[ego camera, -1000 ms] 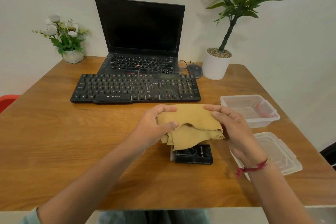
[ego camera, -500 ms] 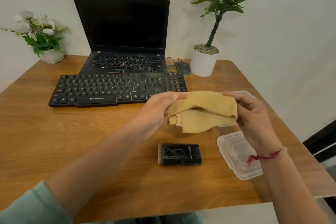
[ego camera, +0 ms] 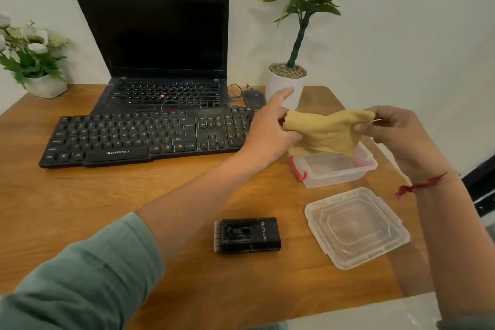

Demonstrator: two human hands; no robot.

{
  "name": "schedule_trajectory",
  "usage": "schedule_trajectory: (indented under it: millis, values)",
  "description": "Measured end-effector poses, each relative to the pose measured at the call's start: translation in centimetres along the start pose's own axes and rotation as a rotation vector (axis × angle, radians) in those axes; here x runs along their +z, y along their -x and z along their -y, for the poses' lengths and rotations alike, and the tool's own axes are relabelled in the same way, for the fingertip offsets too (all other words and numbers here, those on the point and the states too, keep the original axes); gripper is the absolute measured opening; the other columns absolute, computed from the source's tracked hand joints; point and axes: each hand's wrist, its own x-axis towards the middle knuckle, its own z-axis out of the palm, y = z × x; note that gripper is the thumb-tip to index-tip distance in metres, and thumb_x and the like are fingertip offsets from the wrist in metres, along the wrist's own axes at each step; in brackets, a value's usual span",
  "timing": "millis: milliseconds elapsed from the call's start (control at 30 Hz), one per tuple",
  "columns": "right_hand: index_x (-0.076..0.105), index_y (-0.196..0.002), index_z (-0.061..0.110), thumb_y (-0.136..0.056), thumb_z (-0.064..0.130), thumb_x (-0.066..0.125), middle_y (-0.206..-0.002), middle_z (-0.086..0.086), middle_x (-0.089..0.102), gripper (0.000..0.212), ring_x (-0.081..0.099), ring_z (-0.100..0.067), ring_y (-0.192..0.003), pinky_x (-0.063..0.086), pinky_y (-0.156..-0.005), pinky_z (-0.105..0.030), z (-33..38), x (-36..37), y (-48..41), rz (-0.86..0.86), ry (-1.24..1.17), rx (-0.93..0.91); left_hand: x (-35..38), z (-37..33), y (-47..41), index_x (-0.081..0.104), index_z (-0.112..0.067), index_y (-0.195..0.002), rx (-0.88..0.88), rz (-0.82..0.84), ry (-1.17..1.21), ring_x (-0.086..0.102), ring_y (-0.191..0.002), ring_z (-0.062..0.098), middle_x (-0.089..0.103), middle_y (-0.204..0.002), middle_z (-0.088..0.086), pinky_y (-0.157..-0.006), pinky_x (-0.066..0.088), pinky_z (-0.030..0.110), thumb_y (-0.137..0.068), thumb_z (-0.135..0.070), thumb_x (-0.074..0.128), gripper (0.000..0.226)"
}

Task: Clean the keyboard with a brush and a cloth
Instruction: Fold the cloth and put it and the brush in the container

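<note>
wooden table (ego camera: 107,209) against a white wall. black keyboard (ego camera: 144,139) lies flat in front of an open laptop (ego camera: 160,43), screen dark. left hand (ego camera: 270,132) & right hand (ego camera: 396,136) are apart, each pinching one end of a tan cloth (ego camera: 326,132), held up in the air btwn them over a clear plastic box (ego camera: 337,171) w/ a red clip. a clear lid (ego camera: 356,226) lies nearer the front edge. black brush (ego camera: 247,234) lies flat just left of the lid, bristles pointing left, untouched. mouse (ego camera: 253,98) & white plant pot (ego camera: 284,86) at the back.
</note>
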Motion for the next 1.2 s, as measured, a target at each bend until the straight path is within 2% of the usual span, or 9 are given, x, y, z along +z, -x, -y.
schedule_trajectory:
  millis: [133, 200, 300, 500, 633, 700, 833, 1000, 1200]
  values:
    - [0.059, -0.080, 0.020, -0.090, -0.005, 0.047, -0.074, 0.002, 0.056, 0.030, 0.050, -0.005, -0.052, 0.040, -0.043, -0.015, -0.5, 0.4, -0.8, -0.113, 0.013, 0.056, 1.5, -1.0, -1.7, 0.041, -0.013, -0.146, -0.027, -0.019, -0.108, 0.059, -0.091, 0.010, 0.060, -0.087, -0.012, -0.082, 0.049, 0.024, -0.075, 0.000, 0.078, 0.080]
    - [0.055, -0.081, 0.018, -0.092, -0.006, 0.038, -0.081, -0.004, 0.060, 0.031, 0.065, -0.018, -0.065, 0.057, -0.059, -0.023, -0.3, 0.5, -1.3, -0.096, -0.123, 0.144, 2.0, -1.3, -2.6, 0.050, -0.013, -0.138, -0.113, 0.021, -0.099, 0.062, -0.085, 0.009, 0.063, -0.088, -0.009, -0.073, 0.055, 0.027, -0.079, 0.006, 0.071, 0.066]
    - [0.051, -0.078, 0.013, -0.089, -0.006, 0.033, -0.090, -0.013, 0.060, 0.028, 0.068, -0.033, -0.082, 0.059, -0.079, -0.036, 0.0, 0.3, -2.0, -0.079, -0.265, 0.198, 2.3, -1.9, -3.4, 0.067, -0.015, -0.105, -0.211, 0.111, 0.012, 0.066, -0.057, 0.009, 0.066, -0.101, 0.006, -0.052, 0.054, 0.022, -0.087, 0.012, 0.057, 0.034]
    - [0.062, -0.061, 0.013, -0.096, 0.036, 0.039, -0.096, -0.017, 0.069, 0.048, 0.063, -0.027, -0.097, 0.048, -0.091, -0.039, -1.0, -0.4, -1.9, -0.045, -0.450, 0.204, 2.9, -1.1, -2.4, 0.075, -0.008, -0.102, -0.179, 0.187, 0.140, 0.062, -0.100, 0.017, 0.068, -0.102, 0.004, -0.090, 0.054, 0.031, -0.088, 0.005, 0.064, 0.022]
    - [0.066, -0.064, 0.016, -0.081, 0.039, 0.069, -0.081, -0.006, 0.071, 0.029, 0.064, -0.021, -0.088, 0.051, -0.089, -0.038, -3.0, 0.0, -2.2, -0.219, -0.313, 0.169, 3.7, 0.9, -1.5, 0.074, -0.010, -0.109, -0.114, 0.271, -0.021, 0.059, -0.095, 0.015, 0.058, -0.130, 0.002, -0.081, 0.047, 0.022, -0.080, 0.007, 0.063, 0.035]
    - [0.069, -0.081, 0.019, -0.071, 0.028, 0.079, -0.095, -0.005, 0.068, 0.017, 0.063, -0.022, -0.093, 0.053, -0.083, -0.038, -4.1, 0.2, -2.0, -0.226, -0.226, 0.102, 4.0, 1.4, -1.4, 0.070, -0.007, -0.115, -0.073, 0.311, -0.050, 0.060, -0.090, 0.015, 0.057, -0.123, -0.002, -0.080, 0.049, 0.024, -0.075, -0.007, 0.076, 0.041]
    - [0.066, -0.104, 0.014, -0.072, 0.004, 0.077, -0.112, -0.003, 0.064, 0.035, 0.062, -0.020, -0.103, 0.056, -0.077, -0.025, -5.2, -0.4, -2.1, -0.157, -0.191, 0.123, 4.0, 1.1, -1.1, 0.075, -0.010, -0.101, -0.112, 0.240, 0.029, 0.063, -0.087, 0.009, 0.068, -0.095, -0.007, -0.079, 0.048, 0.024, -0.086, -0.030, 0.074, 0.025]
    - [0.069, -0.100, 0.014, -0.075, 0.002, 0.075, -0.115, -0.001, 0.064, 0.028, 0.058, -0.016, -0.105, 0.047, -0.089, -0.027, -5.2, -0.2, -2.4, -0.025, 0.064, 0.187, 4.2, 0.5, -1.4, 0.073, -0.013, -0.090, -0.140, 0.213, -0.172, 0.051, -0.064, 0.008, 0.060, -0.078, -0.001, -0.055, 0.038, 0.008, -0.085, -0.009, 0.073, 0.006]
    - [0.071, -0.090, 0.021, -0.068, 0.010, 0.083, -0.105, 0.002, 0.058, 0.027, 0.054, -0.021, -0.098, 0.043, -0.086, -0.031, -5.4, 0.8, -2.9, 0.045, 0.548, 0.178, 5.4, 0.2, -1.9, 0.052, -0.016, -0.077, -0.060, 0.397, -0.600, 0.040, -0.075, 0.018, 0.044, -0.083, 0.003, -0.061, 0.034, 0.026, -0.076, -0.011, 0.079, 0.027]
